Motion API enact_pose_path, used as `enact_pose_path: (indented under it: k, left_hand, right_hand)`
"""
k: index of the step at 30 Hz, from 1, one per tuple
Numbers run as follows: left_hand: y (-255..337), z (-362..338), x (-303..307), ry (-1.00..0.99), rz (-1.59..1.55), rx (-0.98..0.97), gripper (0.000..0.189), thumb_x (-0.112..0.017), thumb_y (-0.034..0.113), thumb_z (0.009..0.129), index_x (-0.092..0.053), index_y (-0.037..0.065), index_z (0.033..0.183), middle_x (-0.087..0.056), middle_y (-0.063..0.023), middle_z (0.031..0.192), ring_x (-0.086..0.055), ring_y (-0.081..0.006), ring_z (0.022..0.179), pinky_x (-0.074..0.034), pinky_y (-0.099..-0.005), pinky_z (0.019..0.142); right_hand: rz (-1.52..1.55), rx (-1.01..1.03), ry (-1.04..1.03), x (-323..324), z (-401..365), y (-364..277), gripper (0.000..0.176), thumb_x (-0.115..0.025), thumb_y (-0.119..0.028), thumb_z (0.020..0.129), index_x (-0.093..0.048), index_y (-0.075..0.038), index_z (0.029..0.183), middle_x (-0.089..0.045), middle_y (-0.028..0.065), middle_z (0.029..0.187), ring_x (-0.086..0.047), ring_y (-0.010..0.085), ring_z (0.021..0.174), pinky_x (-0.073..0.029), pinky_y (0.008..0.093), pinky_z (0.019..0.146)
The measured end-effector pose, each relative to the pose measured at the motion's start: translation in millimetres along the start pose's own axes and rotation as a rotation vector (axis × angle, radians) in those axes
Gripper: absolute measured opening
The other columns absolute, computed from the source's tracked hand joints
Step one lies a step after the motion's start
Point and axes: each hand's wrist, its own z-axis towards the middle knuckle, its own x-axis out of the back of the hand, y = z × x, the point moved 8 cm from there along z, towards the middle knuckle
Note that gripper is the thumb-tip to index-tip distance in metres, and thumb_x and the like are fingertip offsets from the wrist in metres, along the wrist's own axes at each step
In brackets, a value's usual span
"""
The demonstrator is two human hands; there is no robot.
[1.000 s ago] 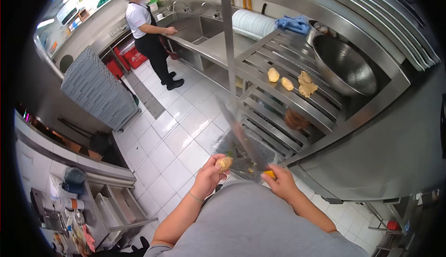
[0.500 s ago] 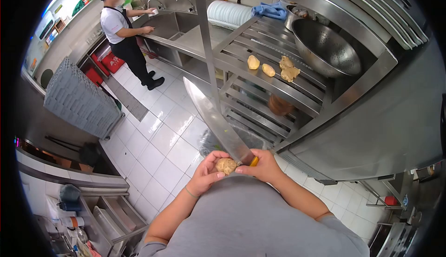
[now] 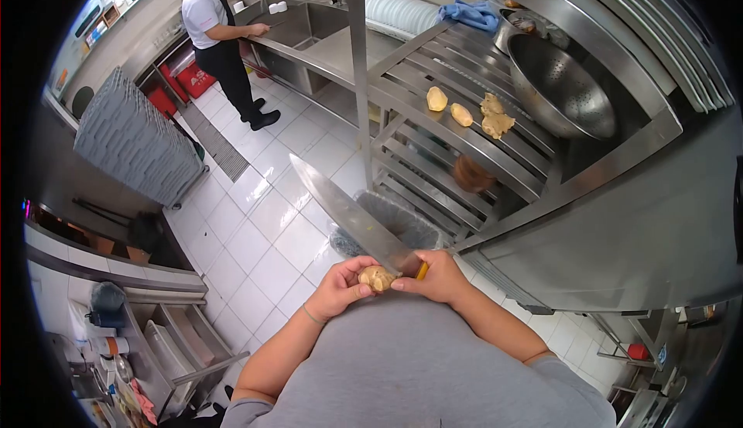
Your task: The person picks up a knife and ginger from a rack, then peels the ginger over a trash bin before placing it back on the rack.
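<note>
My left hand point(image 3: 344, 285) is closed around a knobby, tan piece of ginger point(image 3: 376, 279), partly peeled to paler flesh. In my right hand point(image 3: 438, 276) is a large kitchen knife point(image 3: 348, 215) with a yellow handle, its long blade pointing away to the upper left. The blade's heel is against or very close to the ginger, and my right thumb reaches toward it. On the slatted metal shelf ahead lie two pale peeled pieces point(image 3: 437, 99) and an unpeeled ginger root point(image 3: 497, 117).
Below the knife stands a bin lined with clear plastic point(image 3: 402, 223). A steel colander point(image 3: 561, 87) and a blue cloth point(image 3: 470, 15) sit on the shelf. White plates point(image 3: 401, 14) stand in a rack. A co-worker point(image 3: 220, 45) stands at the sink point(image 3: 302, 25); grey stacked crates point(image 3: 135, 138) are at left.
The knife tip has swung left and down, and more pale flesh shows on the ginger. The view has shifted slightly. The co-worker's one arm is now raised, and the white item sits by the sink.
</note>
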Motion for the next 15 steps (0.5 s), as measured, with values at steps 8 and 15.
enact_pose_path:
  k: [8,15]
  left_hand:
    - [11.4,2.4,-7.8,0.234,0.119,-0.154,0.062,-0.084,0.016,0.091,-0.054,-0.001,0.142,-0.067,-0.0053,0.127,-0.066,-0.0110,0.106,-0.054,-0.0229,0.088]
    - [-5.9,5.3,1.8,0.087,0.124,-0.055,0.056,-0.077,0.005,0.095,-0.052,-0.001,0.145,-0.066,-0.0064,0.129,-0.064,-0.0121,0.115,-0.053,-0.0269,0.097]
  right_hand:
    - [-0.033,-0.009,0.115,6.9,5.6,11.4,0.055,-0.093,-0.051,0.072,-0.078,-0.003,0.094,-0.077,0.0120,0.080,-0.075,0.0271,0.073,-0.058,0.0364,0.071]
    - [-0.096,-0.068,0.002,7.6,0.4,17.9,0.056,-0.092,-0.053,0.073,-0.079,-0.004,0.094,-0.077,0.0128,0.083,-0.074,0.0256,0.076,-0.057,0.0371,0.072]
